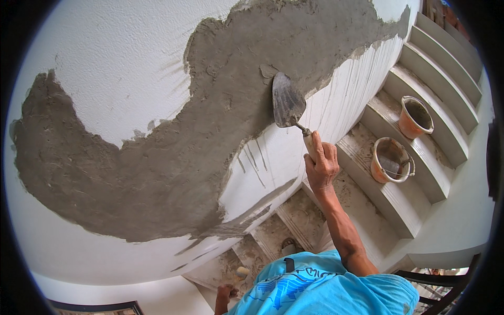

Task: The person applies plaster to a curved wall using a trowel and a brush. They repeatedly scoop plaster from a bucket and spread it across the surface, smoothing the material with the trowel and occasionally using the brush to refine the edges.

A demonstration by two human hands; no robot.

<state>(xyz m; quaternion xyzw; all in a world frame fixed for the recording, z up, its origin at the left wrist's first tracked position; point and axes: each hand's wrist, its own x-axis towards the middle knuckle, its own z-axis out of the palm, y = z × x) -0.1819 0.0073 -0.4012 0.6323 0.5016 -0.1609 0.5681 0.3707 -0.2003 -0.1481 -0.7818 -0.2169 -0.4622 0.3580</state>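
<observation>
My right hand (323,165) grips the pale handle of a pointed trowel (289,102), whose blade lies at the upper edge of a broad band of wet grey mortar (157,178) on the white curved wall (121,79), beside a small raised smear. Low in the view, my left hand (226,291) has its fingers curled near a small cream cylindrical object (241,273); whether it holds that is unclear. Grey drips streak the white wall below the mortar.
Curved, stained steps (436,84) climb along the right, bearing two orange buckets (412,126) with grey-stained insides. A dark railing (446,283) is at the lower right. A dark-framed object (94,307) shows at bottom left. A sandalled foot (289,247) rests on a lower step.
</observation>
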